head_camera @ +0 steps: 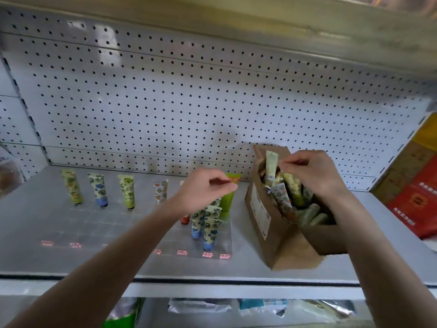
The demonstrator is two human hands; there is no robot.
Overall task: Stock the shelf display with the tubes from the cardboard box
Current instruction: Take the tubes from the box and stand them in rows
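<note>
Pinches pale tube [272, 165] upright in cardboard box [259, 210], right side of shelf [71, 233], with right hand [312, 176]. Pinches green tube [227, 198] top with left hand [204, 189]; blue tubes [209, 229] crowd just in front. Red carton [416, 202] at right edge.

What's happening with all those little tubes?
A person is filling a shelf with tubes. Their right hand pinches a pale tube sticking up out of the box, which holds many more. Their left hand pinches the top of a green tube standing on the shelf. Other tubes already stand upright there, some in a row at the back and a few bunched by the green one.
</note>
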